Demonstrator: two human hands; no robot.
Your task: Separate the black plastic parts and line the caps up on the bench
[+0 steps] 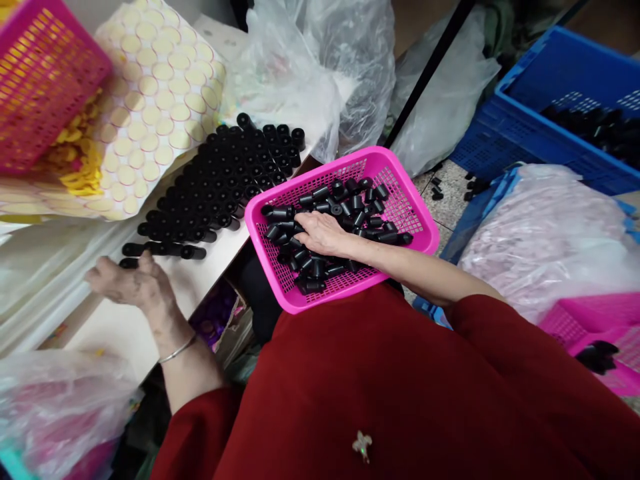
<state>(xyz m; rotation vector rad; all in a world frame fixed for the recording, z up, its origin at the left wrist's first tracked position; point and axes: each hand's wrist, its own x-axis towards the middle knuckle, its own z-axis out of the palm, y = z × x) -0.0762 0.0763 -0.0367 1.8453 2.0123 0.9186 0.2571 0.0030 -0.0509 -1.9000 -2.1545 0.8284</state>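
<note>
My left hand (127, 283) is at the near end of a white table, thumb and fingers bent around a short black cylinder (129, 263). Beside it, many black cylinders (215, 177) stand packed upright in slanting rows. A pink basket (343, 300) rests at my lap, holding loose black cylindrical pieces (317, 268) that lie at all angles. Inside the basket, my right hand (323, 233) reaches palm down among these pieces. Its fingers curl into the pile, and the fingertips are partly hidden, so what they grip does not show clearly.
Dotted sheets (160, 87), yellow pieces (83, 163) and another pink basket (50, 80) lie at the table's far left. Clear plastic bags (345, 60) stand behind. To the right are a blue crate (565, 140) of black pieces and a full plastic bag (550, 233).
</note>
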